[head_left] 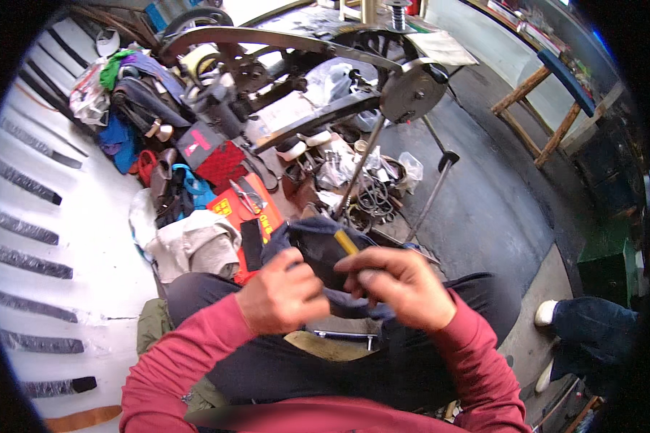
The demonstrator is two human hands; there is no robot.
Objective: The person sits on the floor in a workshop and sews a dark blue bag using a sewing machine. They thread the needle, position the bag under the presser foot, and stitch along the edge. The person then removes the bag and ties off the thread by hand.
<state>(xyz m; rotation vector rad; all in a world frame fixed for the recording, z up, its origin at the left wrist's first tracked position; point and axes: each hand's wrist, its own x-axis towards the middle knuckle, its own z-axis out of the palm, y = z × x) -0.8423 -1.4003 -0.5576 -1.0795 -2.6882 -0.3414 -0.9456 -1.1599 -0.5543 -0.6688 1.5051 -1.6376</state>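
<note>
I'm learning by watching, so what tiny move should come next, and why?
Maybe rest the left hand on the dark cloth item to steady it: the right hand seems to hold a yellow stick over it, and the left shows nothing clearly held.

The left hand [285, 292] is held curled, and a yellow strip [345, 242] is seen at the right hand [404, 285], near dark fabric [307, 234]. Beyond, a beige cloth [195, 245] is laid beside an orange-red bag [266, 218], with a metal machine standing farther off [415, 90].

1 head view, downward, seemingly near
</note>
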